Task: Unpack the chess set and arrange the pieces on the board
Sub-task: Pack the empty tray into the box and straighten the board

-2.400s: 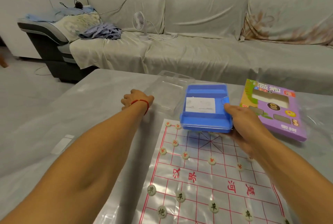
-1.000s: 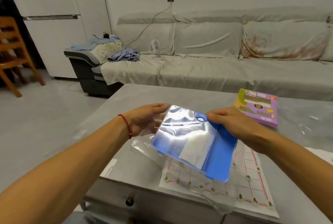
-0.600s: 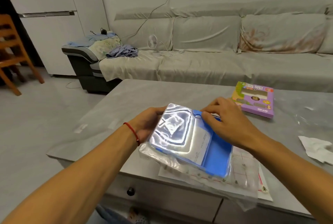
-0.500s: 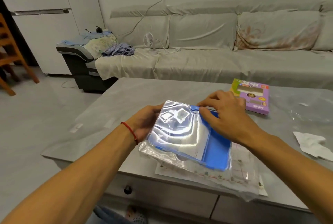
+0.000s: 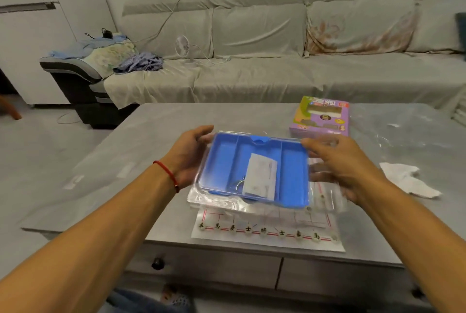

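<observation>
Head view: left hand (image 5: pixel 187 155) and right hand (image 5: pixel 349 166) each grasp, fingers curled, a side of the blue tray (image 5: pixel 254 169) in its clear cover. Tray held above the board (image 5: pixel 267 230) on the desk (image 5: pixel 141 151); purple box (image 5: pixel 320 117) at 1 o'clock.

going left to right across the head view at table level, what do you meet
left hand → blue tray in its clear plastic cover → right hand → crumpled white tissue

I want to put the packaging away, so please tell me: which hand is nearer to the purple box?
Right. The right hand holds the tray's right side, just in front of the purple box; the left hand is across the blue tray.
</observation>
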The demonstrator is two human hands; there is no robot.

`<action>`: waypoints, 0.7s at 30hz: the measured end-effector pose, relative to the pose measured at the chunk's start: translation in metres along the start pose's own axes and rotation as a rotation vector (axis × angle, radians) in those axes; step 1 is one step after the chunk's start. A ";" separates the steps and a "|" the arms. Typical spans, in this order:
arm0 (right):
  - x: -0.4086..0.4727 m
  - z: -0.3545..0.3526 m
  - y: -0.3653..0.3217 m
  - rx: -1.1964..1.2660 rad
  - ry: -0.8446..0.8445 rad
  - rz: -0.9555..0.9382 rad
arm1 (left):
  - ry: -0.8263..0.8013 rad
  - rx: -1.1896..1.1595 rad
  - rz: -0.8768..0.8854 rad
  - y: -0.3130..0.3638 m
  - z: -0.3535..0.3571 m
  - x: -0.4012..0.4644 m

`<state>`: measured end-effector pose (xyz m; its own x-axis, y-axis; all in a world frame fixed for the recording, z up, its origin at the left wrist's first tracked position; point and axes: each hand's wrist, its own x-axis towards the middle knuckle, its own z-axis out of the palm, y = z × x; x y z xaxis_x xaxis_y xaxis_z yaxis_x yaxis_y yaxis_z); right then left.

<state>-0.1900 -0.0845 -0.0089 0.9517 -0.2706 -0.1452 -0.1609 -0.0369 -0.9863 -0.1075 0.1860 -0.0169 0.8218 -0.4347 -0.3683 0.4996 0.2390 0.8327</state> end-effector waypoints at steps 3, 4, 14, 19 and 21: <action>0.006 -0.001 0.014 0.077 0.031 0.005 | 0.010 0.199 0.024 -0.008 0.007 0.007; 0.008 -0.003 0.017 0.087 0.020 0.007 | 0.023 0.265 0.045 -0.010 0.009 0.009; 0.014 -0.043 0.058 0.280 -0.220 0.222 | 0.090 0.379 0.112 -0.014 0.044 0.039; 0.031 -0.076 0.059 0.389 -0.044 0.223 | 0.237 0.643 0.105 -0.007 0.082 0.089; 0.042 -0.095 0.057 0.423 0.070 0.197 | 0.280 0.684 0.146 -0.003 0.096 0.116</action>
<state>-0.1838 -0.1895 -0.0639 0.8913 -0.2979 -0.3417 -0.2023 0.4132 -0.8879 -0.0401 0.0521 -0.0224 0.9512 -0.1815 -0.2495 0.1733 -0.3550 0.9187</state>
